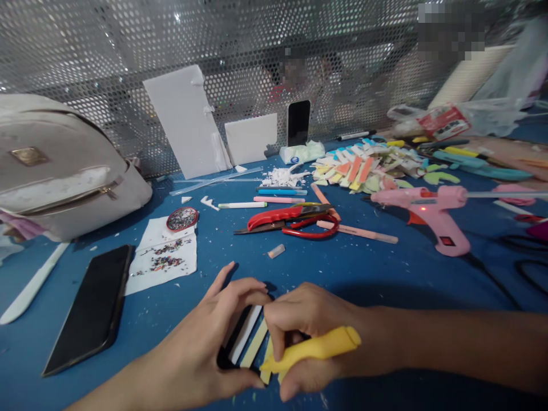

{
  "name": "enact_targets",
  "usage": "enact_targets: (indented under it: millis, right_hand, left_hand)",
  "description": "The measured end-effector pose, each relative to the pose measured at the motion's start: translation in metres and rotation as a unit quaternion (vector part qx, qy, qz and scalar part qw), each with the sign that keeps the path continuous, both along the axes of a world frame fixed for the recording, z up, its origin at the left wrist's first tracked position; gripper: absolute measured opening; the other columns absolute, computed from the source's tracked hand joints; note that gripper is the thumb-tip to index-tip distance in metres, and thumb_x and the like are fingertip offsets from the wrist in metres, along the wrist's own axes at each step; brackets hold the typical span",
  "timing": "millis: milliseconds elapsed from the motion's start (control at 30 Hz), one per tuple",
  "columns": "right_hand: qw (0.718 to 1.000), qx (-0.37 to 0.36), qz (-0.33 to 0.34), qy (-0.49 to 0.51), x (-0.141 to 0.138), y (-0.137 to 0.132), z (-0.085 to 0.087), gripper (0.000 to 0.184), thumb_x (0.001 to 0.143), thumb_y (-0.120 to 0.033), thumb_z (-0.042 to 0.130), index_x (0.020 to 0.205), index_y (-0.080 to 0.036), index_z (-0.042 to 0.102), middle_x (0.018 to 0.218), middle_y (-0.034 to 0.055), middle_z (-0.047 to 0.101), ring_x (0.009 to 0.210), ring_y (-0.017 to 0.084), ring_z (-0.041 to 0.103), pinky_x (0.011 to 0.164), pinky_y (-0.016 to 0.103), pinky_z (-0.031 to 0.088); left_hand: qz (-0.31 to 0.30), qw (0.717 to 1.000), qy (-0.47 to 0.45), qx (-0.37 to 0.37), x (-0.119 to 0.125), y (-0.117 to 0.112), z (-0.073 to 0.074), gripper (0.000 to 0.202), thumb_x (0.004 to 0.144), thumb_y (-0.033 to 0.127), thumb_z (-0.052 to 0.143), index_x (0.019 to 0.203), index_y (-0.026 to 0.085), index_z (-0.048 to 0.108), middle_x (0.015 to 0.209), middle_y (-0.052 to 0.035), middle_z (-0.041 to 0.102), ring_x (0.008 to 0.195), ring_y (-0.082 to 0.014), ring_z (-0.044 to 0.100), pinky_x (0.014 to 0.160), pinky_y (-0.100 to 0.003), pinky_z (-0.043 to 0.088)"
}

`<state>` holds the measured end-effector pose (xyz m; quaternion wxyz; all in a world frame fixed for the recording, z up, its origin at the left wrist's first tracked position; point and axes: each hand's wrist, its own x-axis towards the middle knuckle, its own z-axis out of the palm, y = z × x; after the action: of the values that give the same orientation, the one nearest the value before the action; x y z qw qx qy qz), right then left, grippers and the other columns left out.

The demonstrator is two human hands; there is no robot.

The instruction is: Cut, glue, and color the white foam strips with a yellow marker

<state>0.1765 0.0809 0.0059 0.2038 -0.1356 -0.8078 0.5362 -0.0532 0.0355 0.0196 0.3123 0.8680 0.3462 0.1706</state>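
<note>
My left hand (pixel 214 334) lies curled around a small black-edged piece (pixel 223 358), its thumb and fingers gripping the sides. White and pale yellow strips (pixel 254 342) lie side by side across this piece. In my right hand (pixel 314 331) is a yellow marker (pixel 321 349), held slantwise with its tip down on one of the yellow strips. The right fingers hide the far right part of the piece. A small loose cap (pixel 276 251) lies beyond both hands. Behind it are red-handled pliers (pixel 274 217) and an orange marker (pixel 359 232).
At left are a phone (pixel 92 308), a white knife-shaped tool (pixel 36 279), a paper with coloured bits (pixel 165 257) and a backpack (pixel 64 171). A pink glue gun (pixel 428 211), its light on, lies right with its cord. Cut strips (pixel 363 162) are heaped behind.
</note>
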Motion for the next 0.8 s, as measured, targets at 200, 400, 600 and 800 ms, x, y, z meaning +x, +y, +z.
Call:
enact_targets:
  millis: [200, 400, 600, 800]
  right_hand:
    - [0.999, 0.017, 0.005, 0.040, -0.0001, 0.0000, -0.0019, 0.054, 0.081, -0.069, 0.069, 0.068, -0.017, 0.059, 0.060, -0.0057, 0.058, 0.055, 0.007, 0.050, 0.050, 0.017, 0.034]
    - [0.998, 0.022, 0.005, 0.058, 0.0001, -0.0016, -0.0027, 0.058, 0.081, -0.073, 0.066, 0.065, -0.018, 0.057, 0.060, -0.0060, 0.056, 0.054, 0.007, 0.049, 0.050, 0.018, 0.032]
    - [0.998, 0.023, 0.010, 0.063, -0.0013, -0.0015, -0.0018, 0.060, 0.082, -0.075, 0.063, 0.065, -0.018, 0.055, 0.061, -0.0058, 0.056, 0.054, 0.007, 0.048, 0.052, 0.019, 0.033]
    - [0.997, 0.022, 0.012, 0.067, -0.0001, -0.0012, -0.0015, 0.055, 0.081, -0.069, 0.070, 0.066, -0.017, 0.057, 0.061, -0.0057, 0.058, 0.056, 0.006, 0.051, 0.051, 0.016, 0.033]
  left_hand:
    - [-0.003, 1.000, 0.009, -0.010, -0.0003, -0.0008, 0.0007, 0.081, 0.084, 0.047, 0.077, 0.142, 0.033, 0.023, 0.140, -0.0045, 0.054, 0.139, -0.0249, 0.048, 0.128, -0.053, -0.003]
    - [-0.004, 1.000, 0.011, -0.013, -0.0011, -0.0014, 0.0012, 0.076, 0.086, 0.048, 0.075, 0.141, 0.032, 0.025, 0.139, -0.0049, 0.055, 0.139, -0.0248, 0.048, 0.128, -0.054, -0.003]
    - [-0.004, 1.000, 0.011, -0.010, -0.0012, -0.0007, -0.0004, 0.077, 0.086, 0.049, 0.075, 0.141, 0.033, 0.024, 0.140, -0.0038, 0.054, 0.141, -0.0231, 0.046, 0.128, -0.051, -0.005]
    - [-0.003, 1.000, 0.007, -0.010, -0.0004, -0.0002, -0.0007, 0.076, 0.086, 0.051, 0.074, 0.141, 0.031, 0.026, 0.139, -0.0052, 0.055, 0.138, -0.0253, 0.049, 0.128, -0.053, -0.002]
